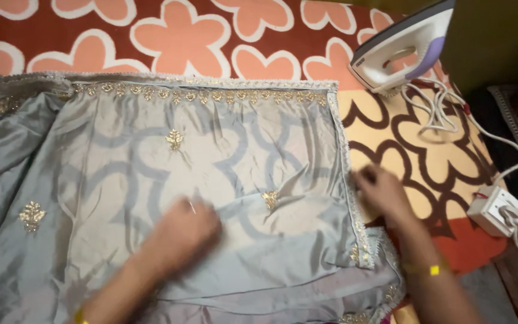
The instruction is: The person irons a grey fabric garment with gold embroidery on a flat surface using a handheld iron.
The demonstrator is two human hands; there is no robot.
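While the grey cloth [211, 180] lies spread over the flowered sheet [211, 36], the left hand [181, 231] presses flat on it at 6 o'clock. The right hand [382, 192] touches the cloth's trimmed edge at 3 o'clock; its fingers are blurred, so the grip cannot be told. An iron [403, 48] stands at 1 o'clock, its cord [445, 111] running to a socket box [496, 210].

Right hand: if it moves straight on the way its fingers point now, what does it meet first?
The right hand points up-left, so it would probably first cross the beaded border of the grey fabric; motion blur makes the exact direction uncertain.
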